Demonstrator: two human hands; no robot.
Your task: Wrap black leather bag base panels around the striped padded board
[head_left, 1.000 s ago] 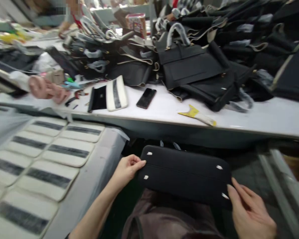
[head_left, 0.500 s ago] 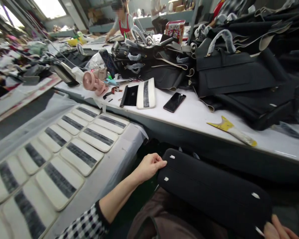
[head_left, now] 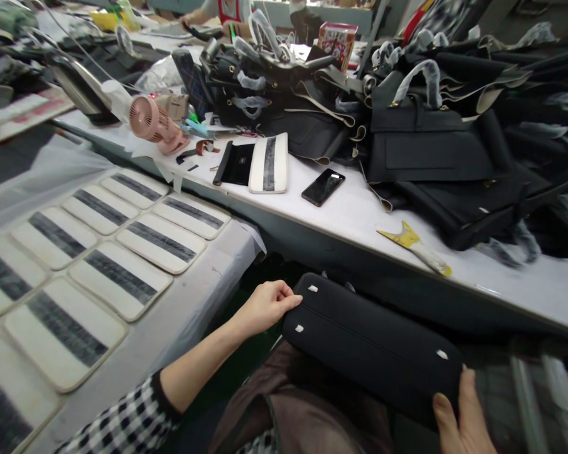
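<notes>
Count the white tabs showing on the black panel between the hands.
3 on the black panel: a far tab and a near tab beside the left hand, and a third tab near the right hand, which may hide more.

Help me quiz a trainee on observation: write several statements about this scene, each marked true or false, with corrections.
1. The left hand and right hand are at opposite ends of the black bag base. True.
2. The pink fan stands left of the smartphone in the view. True.
3. The right hand holds the smartphone. False: the smartphone lies on the white tabletop.
4. The yellow-and-white scraper-like tool lies near the tabletop's front edge. True.
5. That tool lies left of the smartphone. False: it lies to the right.
6. The black bag base bears red tabs. False: the visible tabs are white.
</notes>
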